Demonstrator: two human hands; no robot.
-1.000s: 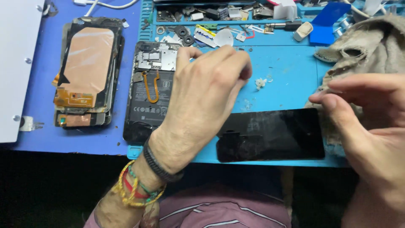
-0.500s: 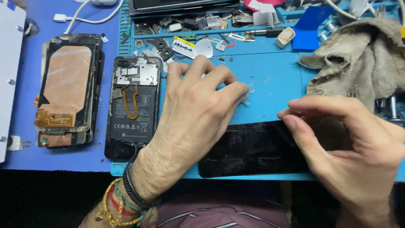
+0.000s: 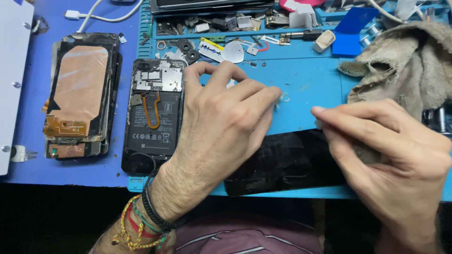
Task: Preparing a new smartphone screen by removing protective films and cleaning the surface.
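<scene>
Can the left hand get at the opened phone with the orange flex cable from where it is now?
Probably yes. The left hand rests on the black screen panel, right beside the opened phone, which lies uncovered on the blue mat with nothing between them.

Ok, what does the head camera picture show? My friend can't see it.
Two bare hands, left hand and right hand, press on a black phone screen lying on a blue mat. An opened phone lies left; a beige cloth lies right.

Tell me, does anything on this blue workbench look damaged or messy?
Yes. The black glass screen panel under both hands is smeared and scuffed. Small white crumbs lie on the blue mat beside the left hand. The opened phone has its back off, and loose small parts litter the mat's top edge.
</scene>
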